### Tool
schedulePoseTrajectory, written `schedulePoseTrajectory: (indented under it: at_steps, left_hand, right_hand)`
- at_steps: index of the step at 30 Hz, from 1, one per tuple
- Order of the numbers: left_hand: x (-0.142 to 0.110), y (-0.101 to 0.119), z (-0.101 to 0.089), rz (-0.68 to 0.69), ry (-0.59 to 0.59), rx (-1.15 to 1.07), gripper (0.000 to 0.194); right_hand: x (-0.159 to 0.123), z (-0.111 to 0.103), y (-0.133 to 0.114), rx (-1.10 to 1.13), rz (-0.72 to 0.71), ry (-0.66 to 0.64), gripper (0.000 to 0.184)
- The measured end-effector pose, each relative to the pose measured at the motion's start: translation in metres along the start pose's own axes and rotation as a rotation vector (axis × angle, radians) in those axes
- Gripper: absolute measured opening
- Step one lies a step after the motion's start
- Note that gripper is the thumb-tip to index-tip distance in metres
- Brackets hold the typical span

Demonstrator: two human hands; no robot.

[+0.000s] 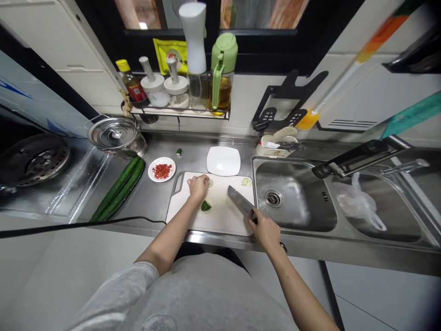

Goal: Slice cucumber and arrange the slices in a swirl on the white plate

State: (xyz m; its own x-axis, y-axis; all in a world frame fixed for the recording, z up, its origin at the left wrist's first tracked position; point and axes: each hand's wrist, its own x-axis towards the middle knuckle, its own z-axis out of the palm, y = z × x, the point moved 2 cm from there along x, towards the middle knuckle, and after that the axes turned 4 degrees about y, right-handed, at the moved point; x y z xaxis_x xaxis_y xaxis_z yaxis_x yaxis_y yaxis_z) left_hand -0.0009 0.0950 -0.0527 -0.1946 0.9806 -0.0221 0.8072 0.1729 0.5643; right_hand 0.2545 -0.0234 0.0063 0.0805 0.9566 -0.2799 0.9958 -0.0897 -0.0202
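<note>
My right hand is closed around the black handle of a kitchen knife, its blade over the right part of the white cutting board. At the board's far left side, my left hand has its fingers curled together, with a pale cucumber slice at the fingertips. Just below that hand lies a dark green cucumber piece, skin showing. More pale cucumber slices rest at the board's far right corner. The fingers partly hide whatever else is in the left hand.
Beyond the board is a white square plate. A small plate of chopped red pieces, a cucumber end and whole cucumbers are to the left, near a lidded steel pot. The sink adjoins on the right.
</note>
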Motion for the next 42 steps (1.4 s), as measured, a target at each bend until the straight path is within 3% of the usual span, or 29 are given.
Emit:
schedulePoseTrajectory:
  at_steps: [13, 21, 24, 27, 32, 37, 42]
  left_hand:
    - [0.003, -0.010, 0.010, 0.115, 0.065, 0.088, 0.011]
    - [0.003, -0.010, 0.004, 0.032, 0.099, 0.008, 0.014]
    - [-0.017, -0.015, -0.005, 0.000, 0.252, -0.147, 0.016]
    - [-0.055, -0.024, -0.009, 0.061, 0.364, -0.307, 0.018]
    - [-0.109, -0.041, -0.002, 0.227, 0.385, -0.418, 0.017]
    - [-0.119, -0.050, 0.006, 0.321, 0.368, -0.401, 0.020]
    - [-0.120, -0.052, 0.011, 0.366, 0.337, -0.382, 0.020]
  right_hand:
    - [0.001, 0.004, 0.001, 0.046, -0.009, -0.017, 0.035]
    - [0.001, 0.002, -0.007, 0.053, -0.018, -0.053, 0.035]
    - [0.003, 0.006, -0.009, 0.053, -0.013, -0.064, 0.038]
    - [0.007, 0.012, -0.012, 0.091, -0.011, -0.079, 0.038]
    - [0.010, 0.011, -0.030, 0.187, -0.152, -0.121, 0.032]
    - [0.001, 0.001, -0.061, 0.090, -0.301, -0.224, 0.028]
    - [-0.010, -0.006, -0.082, 0.005, -0.366, -0.248, 0.026]
